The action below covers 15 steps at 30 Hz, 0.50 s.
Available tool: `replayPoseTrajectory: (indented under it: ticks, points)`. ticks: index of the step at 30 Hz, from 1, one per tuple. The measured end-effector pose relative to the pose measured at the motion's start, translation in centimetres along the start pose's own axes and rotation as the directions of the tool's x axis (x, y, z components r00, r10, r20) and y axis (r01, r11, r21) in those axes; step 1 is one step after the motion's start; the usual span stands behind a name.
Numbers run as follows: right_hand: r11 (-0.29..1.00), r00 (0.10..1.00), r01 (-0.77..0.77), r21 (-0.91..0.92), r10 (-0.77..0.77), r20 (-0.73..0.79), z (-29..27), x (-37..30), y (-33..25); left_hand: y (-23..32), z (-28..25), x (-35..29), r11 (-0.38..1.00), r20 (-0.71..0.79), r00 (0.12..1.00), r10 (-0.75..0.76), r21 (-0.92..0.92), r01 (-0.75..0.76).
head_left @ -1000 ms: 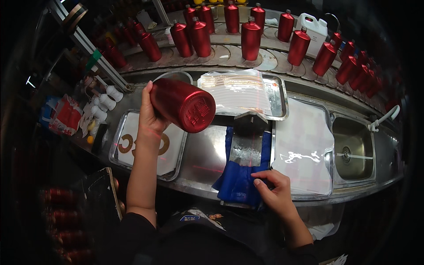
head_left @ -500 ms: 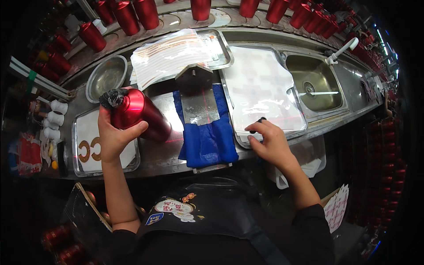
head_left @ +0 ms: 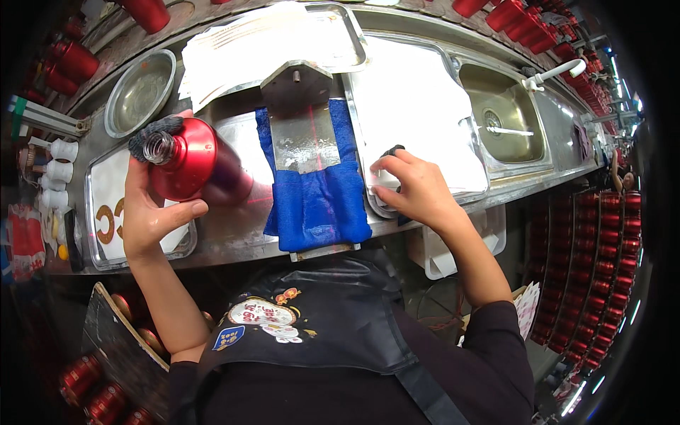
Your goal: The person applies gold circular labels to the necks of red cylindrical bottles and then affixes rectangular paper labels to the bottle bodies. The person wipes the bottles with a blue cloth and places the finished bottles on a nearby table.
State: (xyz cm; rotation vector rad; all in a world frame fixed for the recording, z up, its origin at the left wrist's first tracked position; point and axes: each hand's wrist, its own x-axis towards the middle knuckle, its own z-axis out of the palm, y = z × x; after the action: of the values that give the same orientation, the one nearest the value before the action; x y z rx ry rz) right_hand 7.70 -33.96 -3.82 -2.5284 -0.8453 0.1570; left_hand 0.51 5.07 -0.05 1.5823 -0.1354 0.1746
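Observation:
My left hand [head_left: 152, 219] is wrapped round a glossy red bottle [head_left: 195, 163], holding it tilted above the counter. Its open, threaded clear neck points toward me and to the left. Dark fuzzy material [head_left: 150, 134] lies against the neck at my left fingertips. At the near left corner of a stack of white sheets [head_left: 418, 99], my right hand [head_left: 418, 188] has its fingers bent with thumb and forefinger close together. Something black [head_left: 393, 150] covers one right fingertip. Whether a sheet edge is between those fingers is too washed out to make out.
Between my hands stands a metal cradle [head_left: 301, 138] over a blue cloth [head_left: 322, 212]. Farther back is a tray of white strips [head_left: 248, 49]; a metal bowl [head_left: 140, 92] sits left. Right of the sheets is a sink [head_left: 506, 145]. Gold C-shaped pieces [head_left: 105, 225] lie on the left tray.
The whole view has shifted, so the counter appears higher. The bottle's neck has turned more toward me. My right fingers have moved to the left edge of the white sheets.

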Motion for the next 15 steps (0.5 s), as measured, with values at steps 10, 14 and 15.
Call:
replayPoseTrajectory:
  ticks: [10, 14, 15]
  points:
    - [0.993, 0.993, 0.110, -0.041, -0.109, 0.036, 1.1, -0.5, 1.3, -0.8, -0.6, -1.3, 0.997, 0.043, 0.997, -0.063, 0.054, 0.061]
    - [0.996, 0.996, 0.090, -0.020, -0.090, 0.000, 0.2, -0.7, 0.4, -0.9, -1.0, -1.1, 0.996, 0.053, 0.996, -0.065, 0.058, 0.062]
    - [0.997, 0.997, 0.077, -0.010, -0.077, -0.006, 0.1, -0.6, 0.2, -1.1, -1.1, -1.1, 0.994, 0.042, 0.998, -0.055, 0.101, 0.050]
